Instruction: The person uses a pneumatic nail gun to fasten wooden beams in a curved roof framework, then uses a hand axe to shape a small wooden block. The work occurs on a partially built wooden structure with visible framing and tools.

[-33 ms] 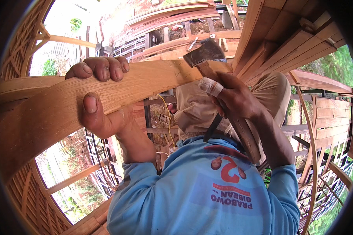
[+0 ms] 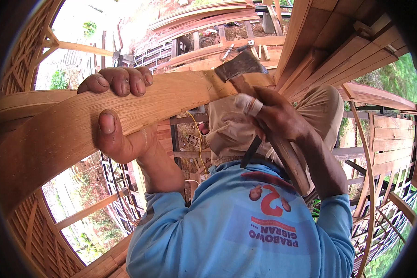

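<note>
Left hand clasped board, fingers over its upper edge, presumably steadying it; right hand gripped hatchet near its head, likely for control, by board's right end.

A light-brown surface of long wooden planks carries a slim, silver-coloured metal tool near its far edge; short, pale wooden strips lie toward its right end.
</note>
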Available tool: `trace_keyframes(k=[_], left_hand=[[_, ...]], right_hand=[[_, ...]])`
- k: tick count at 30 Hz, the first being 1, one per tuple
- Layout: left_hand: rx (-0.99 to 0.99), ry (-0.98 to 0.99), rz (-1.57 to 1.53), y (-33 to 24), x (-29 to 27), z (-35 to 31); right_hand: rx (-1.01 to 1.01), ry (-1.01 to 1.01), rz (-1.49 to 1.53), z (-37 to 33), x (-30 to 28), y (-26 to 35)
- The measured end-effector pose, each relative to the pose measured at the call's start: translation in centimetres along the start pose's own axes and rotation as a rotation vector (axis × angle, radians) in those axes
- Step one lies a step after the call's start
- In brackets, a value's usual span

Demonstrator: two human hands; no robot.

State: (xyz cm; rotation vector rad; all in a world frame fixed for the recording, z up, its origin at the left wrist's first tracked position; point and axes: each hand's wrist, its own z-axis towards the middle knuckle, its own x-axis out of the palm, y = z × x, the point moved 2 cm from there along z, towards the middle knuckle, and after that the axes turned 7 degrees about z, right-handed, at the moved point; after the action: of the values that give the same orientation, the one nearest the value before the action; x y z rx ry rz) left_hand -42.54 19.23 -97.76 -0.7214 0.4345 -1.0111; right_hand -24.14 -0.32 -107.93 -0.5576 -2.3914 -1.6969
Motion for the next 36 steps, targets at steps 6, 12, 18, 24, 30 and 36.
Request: trace_keyframes(k=[6,12,18,24,30,36], left_hand=[[-0.011,0.004,-0.018,-0.2,-0.3,-0.3],[0.009,-0.003,0.017,-0.1,0.1,0.0],[0.007,-0.039,0.011,-0.5,0.1,0.0],[0.000,-0.024,0.027,-0.5,0.1,-0.1],[-0.018,-0.007,0.014,-0.4,-0.1,-0.4],[-0.006,0.000,0.003,0.0,0.6,-0.1]], right_hand=[[-0.085,0.199,0.343,-1.5,0.1,-0.1],[0.028,0.073,0.173,0.2,-0.9,-1.2],[-0.033,0.213,0.392,-1.0,-0.7,-1.4],[-0.064,0.102,0.052,-1.3,0.7,-0.9],[-0.644,-0.230,-0.795,-2.7,2.0,1.6],[-0.812,-0.293,-1.122,-1.8,1.3,0.9]])
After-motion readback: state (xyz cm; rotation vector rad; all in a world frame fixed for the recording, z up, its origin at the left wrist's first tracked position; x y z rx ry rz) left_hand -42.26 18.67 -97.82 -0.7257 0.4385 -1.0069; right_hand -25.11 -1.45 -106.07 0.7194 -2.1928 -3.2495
